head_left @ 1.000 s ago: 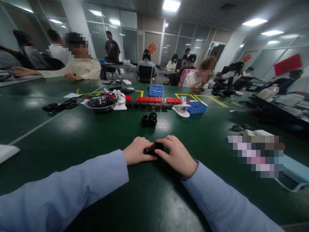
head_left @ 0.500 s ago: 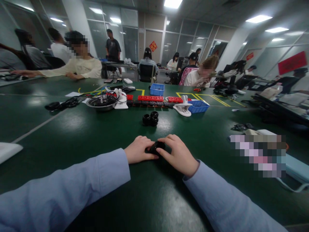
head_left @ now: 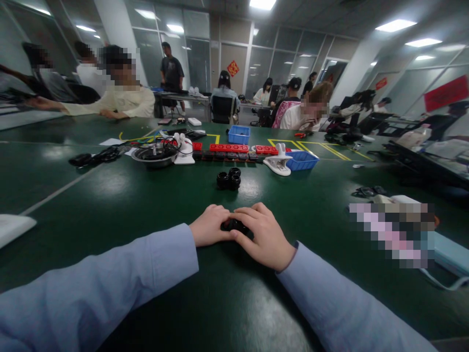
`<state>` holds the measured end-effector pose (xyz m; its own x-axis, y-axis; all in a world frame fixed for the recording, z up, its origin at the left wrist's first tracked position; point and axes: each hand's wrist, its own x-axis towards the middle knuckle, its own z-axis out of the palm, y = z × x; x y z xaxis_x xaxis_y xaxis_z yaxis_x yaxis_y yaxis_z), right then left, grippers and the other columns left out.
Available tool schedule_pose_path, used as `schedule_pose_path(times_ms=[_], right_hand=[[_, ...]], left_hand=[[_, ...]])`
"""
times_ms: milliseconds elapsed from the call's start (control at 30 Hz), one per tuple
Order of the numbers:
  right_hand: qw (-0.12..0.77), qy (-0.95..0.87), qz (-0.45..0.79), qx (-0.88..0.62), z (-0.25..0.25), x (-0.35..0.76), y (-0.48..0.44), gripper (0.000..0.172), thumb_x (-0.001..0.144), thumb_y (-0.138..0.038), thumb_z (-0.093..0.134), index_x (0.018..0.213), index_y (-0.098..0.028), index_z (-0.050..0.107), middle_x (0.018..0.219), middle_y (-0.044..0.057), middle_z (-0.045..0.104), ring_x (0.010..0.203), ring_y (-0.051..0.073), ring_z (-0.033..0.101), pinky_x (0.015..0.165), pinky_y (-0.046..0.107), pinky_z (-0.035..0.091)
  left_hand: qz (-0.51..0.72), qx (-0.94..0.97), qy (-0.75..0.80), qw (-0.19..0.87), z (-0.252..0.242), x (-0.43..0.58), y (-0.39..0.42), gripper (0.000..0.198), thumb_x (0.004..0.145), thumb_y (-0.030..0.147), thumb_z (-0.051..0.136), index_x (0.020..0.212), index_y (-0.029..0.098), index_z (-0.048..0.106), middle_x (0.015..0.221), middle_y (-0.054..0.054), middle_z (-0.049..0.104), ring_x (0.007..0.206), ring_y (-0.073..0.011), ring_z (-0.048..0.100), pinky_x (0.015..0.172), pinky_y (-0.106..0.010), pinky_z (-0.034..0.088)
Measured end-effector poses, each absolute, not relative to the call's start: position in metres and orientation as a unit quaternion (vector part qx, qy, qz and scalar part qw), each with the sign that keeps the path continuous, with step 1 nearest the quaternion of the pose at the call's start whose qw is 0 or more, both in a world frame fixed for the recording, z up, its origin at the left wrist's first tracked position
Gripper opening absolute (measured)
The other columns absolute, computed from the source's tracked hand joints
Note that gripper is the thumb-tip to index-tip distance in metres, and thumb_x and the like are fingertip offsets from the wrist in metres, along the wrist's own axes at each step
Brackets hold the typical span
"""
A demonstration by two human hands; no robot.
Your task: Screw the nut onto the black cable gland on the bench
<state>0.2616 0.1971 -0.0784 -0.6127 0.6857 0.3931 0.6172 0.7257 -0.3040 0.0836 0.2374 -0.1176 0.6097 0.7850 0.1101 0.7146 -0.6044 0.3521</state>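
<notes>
Low over the green tabletop, my left hand (head_left: 210, 225) is closed around the left side of a small black round part (head_left: 234, 225). My right hand (head_left: 261, 234) curves over the same part from the right, its fingers and thumb on it. Much of the part is covered by my fingers, so its exact kind cannot be made out. Just beyond my hands, several black cylindrical parts with ring-shaped open tops (head_left: 229, 180) stand clustered together.
Farther back are a metal bowl (head_left: 154, 155) of black cable, red blocks (head_left: 229, 148) in a row, a white clip (head_left: 278, 164) and blue bins (head_left: 302, 160). A light-blue case (head_left: 450, 254) lies at right. People sit across the table.
My right hand has shifted left and now covers more of the black part. My left hand stays almost in place. The standing black parts have not moved.
</notes>
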Motion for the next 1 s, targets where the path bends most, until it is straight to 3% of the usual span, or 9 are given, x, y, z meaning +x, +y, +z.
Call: schedule_pose_path(times_ms=[133,267,400,467,667,800,1000], right_hand=[[0.234,-0.918,0.064,-0.314,-0.076,0.262,0.196,0.025,0.087,-0.029,0.053,0.104,-0.014,0.064,0.106,0.006,0.062,0.084,0.021,0.048,0.077,0.035,0.037],[0.188,-0.942,0.070,-0.268,-0.071,0.263,0.193,0.019,0.089,-0.026,0.051,0.091,-0.017,0.067,0.090,0.003,0.065,0.076,0.018,0.048,0.073,0.032,0.035],[0.135,-0.940,0.019,-0.314,-0.069,0.267,0.196,0.036,0.092,-0.033,0.047,0.065,-0.017,0.065,0.065,0.004,0.061,0.064,0.017,0.045,0.063,0.030,0.033],[0.124,-0.914,-0.005,-0.387,-0.070,0.274,0.204,0.044,0.095,-0.035,0.042,0.061,-0.016,0.063,0.063,0.005,0.060,0.062,0.017,0.045,0.061,0.030,0.032],[0.131,-0.824,0.013,-0.552,-0.079,0.294,0.232,0.033,0.097,-0.035,0.039,0.098,-0.014,0.065,0.087,0.010,0.065,0.086,0.023,0.055,0.072,0.030,0.037],[0.150,-0.831,0.031,-0.535,-0.082,0.290,0.229,0.031,0.097,-0.032,0.038,0.104,-0.015,0.063,0.094,0.007,0.064,0.091,0.020,0.056,0.079,0.029,0.039],[0.248,-0.832,0.091,-0.487,-0.080,0.278,0.212,0.028,0.092,-0.031,0.050,0.109,-0.012,0.059,0.096,0.007,0.063,0.090,0.019,0.054,0.081,0.031,0.042]], left_hand=[[0.121,0.890,0.416,0.140,-0.117,0.084,0.237,0.028,0.074,0.041,0.068,0.074,0.016,0.055,0.075,0.000,0.055,0.078,-0.0188,0.050,0.074,-0.032,0.033],[0.124,0.891,0.411,0.150,-0.113,0.084,0.234,0.023,0.078,0.036,0.063,0.071,0.016,0.054,0.071,0.002,0.053,0.075,-0.0173,0.048,0.072,-0.031,0.032],[0.129,0.886,0.413,0.164,-0.110,0.084,0.234,0.028,0.077,0.041,0.064,0.069,0.016,0.052,0.071,0.002,0.053,0.074,-0.0167,0.048,0.072,-0.030,0.031],[0.129,0.885,0.413,0.172,-0.110,0.084,0.233,0.033,0.077,0.046,0.064,0.070,0.016,0.053,0.071,0.002,0.053,0.076,-0.0171,0.048,0.073,-0.030,0.031],[0.124,0.883,0.417,0.180,-0.109,0.084,0.233,0.035,0.077,0.050,0.063,0.074,0.016,0.055,0.072,0.001,0.053,0.076,-0.0175,0.048,0.074,-0.031,0.031],[0.130,0.885,0.413,0.172,-0.111,0.083,0.235,0.036,0.077,0.051,0.063,0.073,0.016,0.054,0.072,0.002,0.053,0.076,-0.0174,0.048,0.074,-0.031,0.030],[0.135,0.885,0.411,0.173,-0.114,0.083,0.234,0.035,0.077,0.049,0.064,0.072,0.016,0.053,0.073,0.002,0.052,0.078,-0.0180,0.048,0.074,-0.031,0.031]])
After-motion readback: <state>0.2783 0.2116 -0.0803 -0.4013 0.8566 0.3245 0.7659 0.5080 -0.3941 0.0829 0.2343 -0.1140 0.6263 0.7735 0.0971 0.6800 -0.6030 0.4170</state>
